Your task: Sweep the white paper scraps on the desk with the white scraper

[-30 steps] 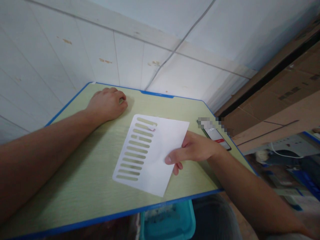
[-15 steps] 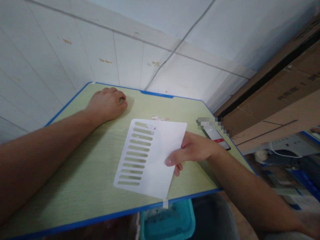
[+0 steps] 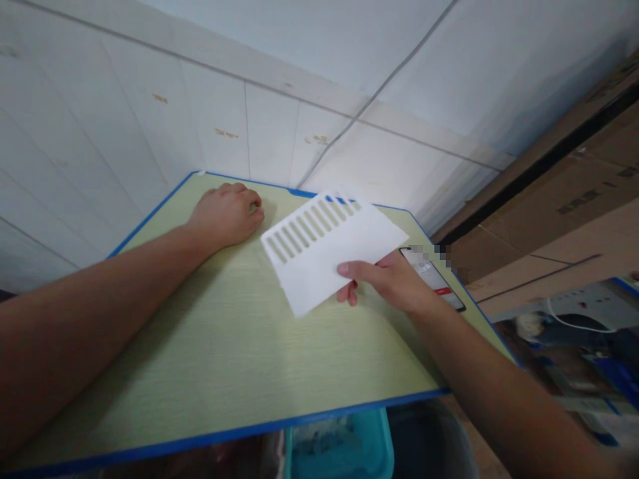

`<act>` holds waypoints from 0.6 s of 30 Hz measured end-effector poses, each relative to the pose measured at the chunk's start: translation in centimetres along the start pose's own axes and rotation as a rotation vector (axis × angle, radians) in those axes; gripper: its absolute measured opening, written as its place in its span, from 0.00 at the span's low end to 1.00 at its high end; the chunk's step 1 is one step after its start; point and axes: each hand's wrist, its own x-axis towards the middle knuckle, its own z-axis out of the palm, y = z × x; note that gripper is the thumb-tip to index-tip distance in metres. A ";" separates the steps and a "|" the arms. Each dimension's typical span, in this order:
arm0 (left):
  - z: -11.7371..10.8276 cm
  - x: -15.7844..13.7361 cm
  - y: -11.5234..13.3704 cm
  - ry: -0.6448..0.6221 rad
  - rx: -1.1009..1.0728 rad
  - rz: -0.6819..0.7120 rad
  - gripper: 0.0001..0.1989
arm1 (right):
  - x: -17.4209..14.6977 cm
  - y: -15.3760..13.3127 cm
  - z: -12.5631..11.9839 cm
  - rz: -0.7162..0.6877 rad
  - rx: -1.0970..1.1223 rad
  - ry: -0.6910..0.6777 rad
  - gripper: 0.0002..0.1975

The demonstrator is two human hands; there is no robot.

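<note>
My right hand [image 3: 379, 276] grips a flat white card with a row of long cut-out slots [image 3: 344, 236], thumb on top and fingers underneath. The card is tilted above the table, its slotted edge towards the wall and the left. Through the slots the green tabletop and a bit of its blue edge show. My left hand [image 3: 227, 213] rests on the far left part of the table [image 3: 239, 352], its fingers curled in a loose fist. A small gap between thumb and forefinger shows nothing held there.
A phone [image 3: 434, 279] with a lit screen lies at the table's right edge, beyond my right wrist. A teal bin [image 3: 367, 442] stands below the front edge. Large cardboard boxes [image 3: 559, 206] lean at the right. A grey cable [image 3: 374, 96] runs down the white wall [image 3: 200, 113].
My right hand has turned the white card and lifted it towards the wall, so its slots now point away from me. My left hand stays in place on the table.
</note>
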 end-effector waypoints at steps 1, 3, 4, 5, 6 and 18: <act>0.1 0.1 -0.1 0.003 0.009 0.006 0.30 | 0.2 0.1 -0.1 -0.031 -0.042 0.123 0.20; 0.3 0.2 -0.3 0.012 0.015 0.015 0.30 | 0.4 0.4 -0.3 -0.075 -0.132 0.317 0.20; 0.4 0.2 -0.4 0.018 0.011 0.015 0.30 | 0.5 0.5 -0.3 -0.090 -0.167 0.371 0.20; 0.4 0.3 -0.4 0.023 0.005 0.012 0.30 | 0.6 0.6 -0.3 -0.103 -0.190 0.397 0.21; 0.5 0.3 -0.4 0.025 0.000 0.010 0.30 | 0.6 0.7 -0.1 -0.113 -0.199 0.398 0.21; 0.6 0.3 -0.6 0.016 -0.004 0.029 0.29 | 1.2 1.6 2.3 -0.029 -0.091 0.276 0.20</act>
